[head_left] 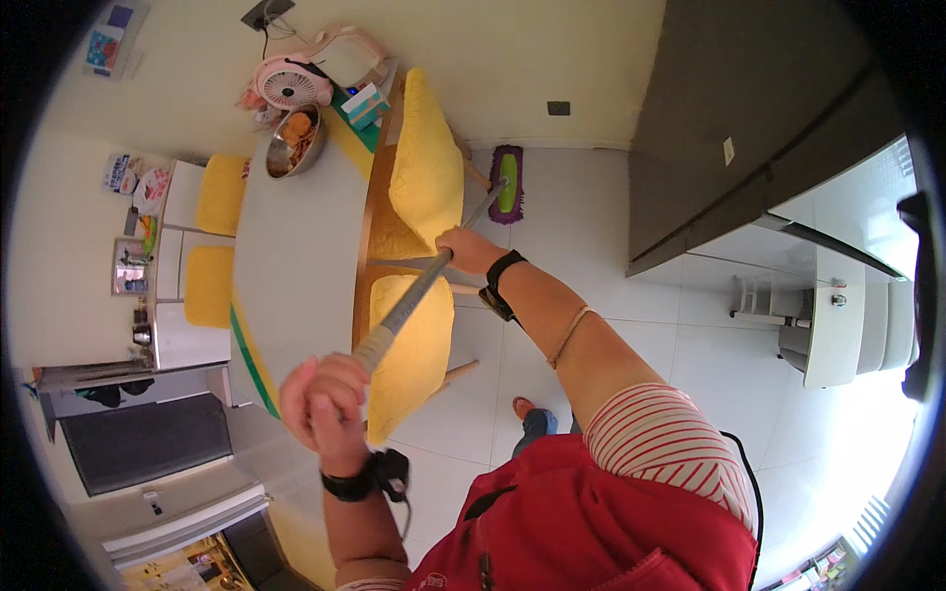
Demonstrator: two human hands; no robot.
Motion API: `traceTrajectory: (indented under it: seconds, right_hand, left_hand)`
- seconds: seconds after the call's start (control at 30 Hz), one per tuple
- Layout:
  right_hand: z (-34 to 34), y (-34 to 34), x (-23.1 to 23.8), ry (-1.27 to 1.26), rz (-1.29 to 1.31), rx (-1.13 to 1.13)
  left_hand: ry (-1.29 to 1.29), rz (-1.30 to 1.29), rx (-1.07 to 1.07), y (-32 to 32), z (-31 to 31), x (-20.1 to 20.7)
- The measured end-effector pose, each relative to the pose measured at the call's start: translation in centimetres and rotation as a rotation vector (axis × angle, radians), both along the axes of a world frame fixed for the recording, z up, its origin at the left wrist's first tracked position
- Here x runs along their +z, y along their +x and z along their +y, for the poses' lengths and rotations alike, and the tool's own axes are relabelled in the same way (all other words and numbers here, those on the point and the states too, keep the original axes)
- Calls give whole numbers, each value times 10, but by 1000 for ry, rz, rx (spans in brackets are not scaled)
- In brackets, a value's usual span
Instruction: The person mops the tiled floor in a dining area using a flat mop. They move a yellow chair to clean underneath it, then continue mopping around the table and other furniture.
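A flat mop [507,185] with a purple fringe and a green plate lies on the tiled floor, close to the far wall. Its long grey handle [404,307] slants back toward me past the yellow chairs. My left hand [330,406] is closed round the handle's upper end, its fingers slightly blurred. Farther down the pole, my right hand [467,250] grips it beside the nearer edge of the far chair cushion. Both wrists wear black straps.
Yellow-covered chairs [426,163] stand along the right side of a table [296,236]. On it are a metal bowl [296,141] of food, a pink fan [289,84] and a tissue box [366,105]. A dark cabinet [709,108] rises at right.
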State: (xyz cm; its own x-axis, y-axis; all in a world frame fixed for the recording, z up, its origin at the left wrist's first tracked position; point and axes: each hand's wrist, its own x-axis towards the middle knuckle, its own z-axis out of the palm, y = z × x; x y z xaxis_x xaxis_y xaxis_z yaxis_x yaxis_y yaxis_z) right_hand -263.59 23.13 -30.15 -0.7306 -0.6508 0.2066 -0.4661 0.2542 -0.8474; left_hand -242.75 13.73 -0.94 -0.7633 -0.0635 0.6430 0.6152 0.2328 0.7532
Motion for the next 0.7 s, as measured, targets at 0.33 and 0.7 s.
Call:
traceTrajectory:
  seconds: [0.33, 0.7]
  right_hand:
    - [99, 18, 22, -127, 81, -365]
    - [108, 126, 16, -40, 72, -707]
  left_hand:
    - [-6, -57, -392, -46, 37, 34]
    - [71, -108, -691, 15, 22, 31]
